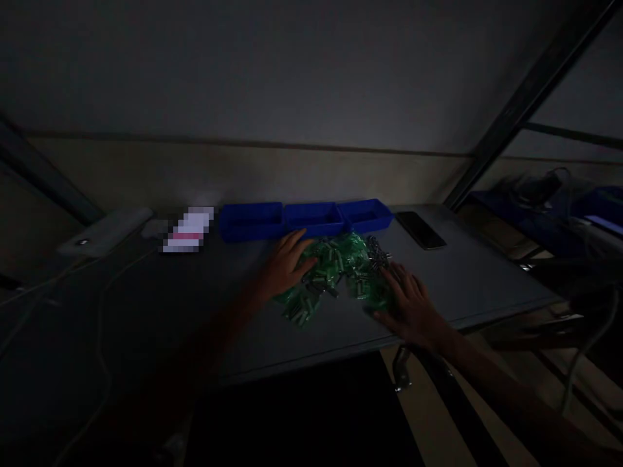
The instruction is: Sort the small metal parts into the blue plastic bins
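Cable [100,324] runs over the left part of the grey table [467,279]. Next, three blue bins [314,227] stand in a row at the back. Before them, the left hand [282,269], thumb and fingers wide apart, touches green bags [328,266] of small metal parts, lying mid-table. Further, the right hand [411,308], also spread, touches their right side. Rightmost on the table lies a dark phone [421,230].

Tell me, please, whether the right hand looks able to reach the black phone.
Probably yes: the black phone lies beyond the right hand, and nothing appears to stand between them.
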Tool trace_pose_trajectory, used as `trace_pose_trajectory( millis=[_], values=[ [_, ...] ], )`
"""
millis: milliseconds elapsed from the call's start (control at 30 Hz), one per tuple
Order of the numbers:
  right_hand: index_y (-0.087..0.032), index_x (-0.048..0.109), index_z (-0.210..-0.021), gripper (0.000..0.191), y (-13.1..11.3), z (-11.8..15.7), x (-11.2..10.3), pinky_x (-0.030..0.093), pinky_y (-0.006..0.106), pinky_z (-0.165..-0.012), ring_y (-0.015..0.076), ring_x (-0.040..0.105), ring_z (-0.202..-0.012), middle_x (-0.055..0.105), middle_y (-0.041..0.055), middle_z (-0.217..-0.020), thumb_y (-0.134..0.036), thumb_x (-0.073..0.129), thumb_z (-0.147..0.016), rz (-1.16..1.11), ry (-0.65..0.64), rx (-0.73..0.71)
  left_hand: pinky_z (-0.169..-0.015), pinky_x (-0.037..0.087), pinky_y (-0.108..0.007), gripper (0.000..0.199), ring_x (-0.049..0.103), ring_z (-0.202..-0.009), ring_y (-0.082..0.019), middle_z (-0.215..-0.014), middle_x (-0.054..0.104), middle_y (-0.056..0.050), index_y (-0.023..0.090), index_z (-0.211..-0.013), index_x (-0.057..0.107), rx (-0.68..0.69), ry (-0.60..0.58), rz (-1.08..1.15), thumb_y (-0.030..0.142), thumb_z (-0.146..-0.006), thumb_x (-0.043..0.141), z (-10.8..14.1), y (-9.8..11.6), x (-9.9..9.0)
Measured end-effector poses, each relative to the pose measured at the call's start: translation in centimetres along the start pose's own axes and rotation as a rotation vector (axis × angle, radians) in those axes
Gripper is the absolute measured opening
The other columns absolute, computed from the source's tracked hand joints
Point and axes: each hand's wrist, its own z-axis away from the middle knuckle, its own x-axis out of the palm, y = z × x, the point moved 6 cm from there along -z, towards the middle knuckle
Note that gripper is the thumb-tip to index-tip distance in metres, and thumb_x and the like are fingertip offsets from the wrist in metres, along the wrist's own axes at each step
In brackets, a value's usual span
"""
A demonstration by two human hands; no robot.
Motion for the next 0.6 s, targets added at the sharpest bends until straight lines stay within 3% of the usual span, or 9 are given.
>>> trace_pose_trajectory(
  millis=[167,300,433,600],
  values=[
    [-0.019,0.022,-0.144,0.089,1.3,-6.6,1.2,0.024,0.062,-0.101,0.0384,0.02,-0.136,0.024,0.0209,-0.148,-0.069,0.046,-0.075,-0.005,0.06,0.117,-0.107,0.032,-0.042,0.046,0.039,-0.129,-0.022,-0.139,0.044,-0.009,0.021,-0.128,0.048,0.032,-0.133,0.006,0.047,-0.091,0.035,-0.1,0.9,1.1],
    [-0.014,0.03,-0.141,0.08,2.6,-10.4,1.7,0.035,0.046,-0.1,0.031,0.041,-0.126,0.038,0.0207,-0.139,-0.067,0.039,-0.081,-0.133,0.089,0.269,-0.108,0.029,-0.042,0.052,0.035,-0.133,-0.024,-0.143,0.04,-0.008,0.023,-0.132,0.044,0.017,-0.193,-0.018,0.052,-0.091,0.033,0.2,1.3,0.9],
    [-0.016,0.045,-0.13,0.071,1.9,-11.5,2.6,0.04,0.041,-0.094,0.0284,0.053,-0.112,0.054,0.0172,-0.124,-0.068,0.032,-0.083,-0.226,0.037,0.333,-0.108,0.026,-0.049,0.064,0.025,-0.137,-0.03,-0.149,0.029,-0.01,0.026,-0.138,0.036,-0.017,-0.221,-0.055,0.062,-0.084,0.039,0.7,1.6,1.5],
    [-0.016,0.047,-0.127,0.075,-0.5,-10.8,2.3,0.042,0.039,-0.089,0.0286,0.056,-0.107,0.058,0.0171,-0.117,-0.072,0.033,-0.08,-0.228,0.061,0.381,-0.106,0.025,-0.053,0.071,0.024,-0.136,-0.034,-0.149,0.027,-0.012,0.027,-0.139,0.033,0.003,-0.196,-0.123,0.065,-0.08,0.043,1.1,2.1,2.1]
  ],
)
